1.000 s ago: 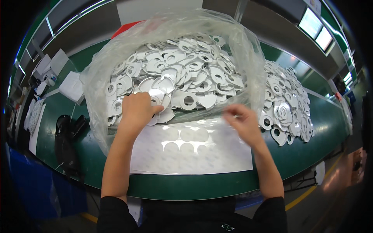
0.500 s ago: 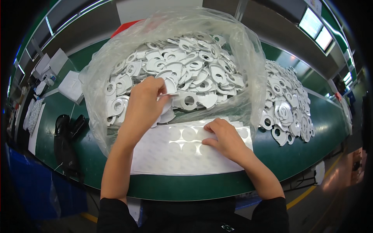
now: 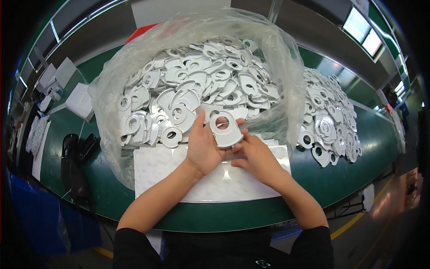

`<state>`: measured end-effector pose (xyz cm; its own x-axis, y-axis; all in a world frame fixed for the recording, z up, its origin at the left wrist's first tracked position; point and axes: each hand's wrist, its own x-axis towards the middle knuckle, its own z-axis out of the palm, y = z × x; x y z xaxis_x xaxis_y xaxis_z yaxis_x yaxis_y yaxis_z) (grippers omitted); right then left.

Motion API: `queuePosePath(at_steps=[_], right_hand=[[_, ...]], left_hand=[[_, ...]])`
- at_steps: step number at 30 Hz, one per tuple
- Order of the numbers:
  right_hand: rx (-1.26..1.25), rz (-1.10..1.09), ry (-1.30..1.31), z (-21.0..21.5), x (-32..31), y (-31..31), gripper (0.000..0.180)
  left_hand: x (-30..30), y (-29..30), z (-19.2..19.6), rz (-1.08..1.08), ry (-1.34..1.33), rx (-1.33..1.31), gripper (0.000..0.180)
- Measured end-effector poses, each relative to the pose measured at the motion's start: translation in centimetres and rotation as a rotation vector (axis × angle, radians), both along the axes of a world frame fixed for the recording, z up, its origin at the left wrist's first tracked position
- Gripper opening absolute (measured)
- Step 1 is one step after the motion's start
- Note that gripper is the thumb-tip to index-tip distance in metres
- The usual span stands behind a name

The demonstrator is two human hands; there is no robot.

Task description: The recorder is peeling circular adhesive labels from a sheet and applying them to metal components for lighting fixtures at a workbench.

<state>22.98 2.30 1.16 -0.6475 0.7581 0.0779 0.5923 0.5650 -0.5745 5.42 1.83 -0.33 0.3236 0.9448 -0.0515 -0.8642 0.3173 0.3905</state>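
In my left hand point(image 3: 204, 150) lies a white plastic part point(image 3: 226, 138) with a round hole and a raised curved rim. The palm faces up, and its fingers support the part from behind. My right hand point(image 3: 259, 159) meets the part's lower right edge with curled fingers. Whether those fingers pinch anything is hidden. Below both hands lies a stack of pale sheets point(image 3: 156, 168) with faint round shapes. Just beyond is a large clear plastic bag point(image 3: 286, 49), open and full of the same white parts point(image 3: 219, 76).
A loose pile of similar white parts point(image 3: 329, 119) lies on the green table point(image 3: 358, 172) to the right. At the left are a black object point(image 3: 74, 168) and a white box-like item point(image 3: 80, 101). A bit of red point(image 3: 143, 31) shows behind the bag.
My left hand has come back from the bag with one white part, now turned up above the sheets. My right hand has lifted slightly from the sheets to the part's edge.
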Motion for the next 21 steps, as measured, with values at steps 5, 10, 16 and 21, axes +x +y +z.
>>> queuePosePath(at_steps=[5, 10, 16, 21], right_hand=[[0.280, 0.027, -0.050, -0.2, 0.0, -1.3, 0.019], [0.376, 0.263, -0.091, 1.8, 0.4, -1.7, 0.018], [-0.446, 0.384, 0.478, 4.8, 1.4, -2.0, 0.013], [-0.477, -0.093, 1.024, 2.7, 1.4, 0.0, 0.013]], left_hand=[[0.5, 0.2, -1.8, 0.070, 0.074, 0.016, 0.046], [0.8, 0.3, -2.0, 0.107, 0.124, -0.015, 0.046], [1.3, -0.1, -1.3, 0.059, 0.324, 0.026, 0.057], [1.4, -0.6, -1.2, -0.086, 0.532, 0.097, 0.069]])
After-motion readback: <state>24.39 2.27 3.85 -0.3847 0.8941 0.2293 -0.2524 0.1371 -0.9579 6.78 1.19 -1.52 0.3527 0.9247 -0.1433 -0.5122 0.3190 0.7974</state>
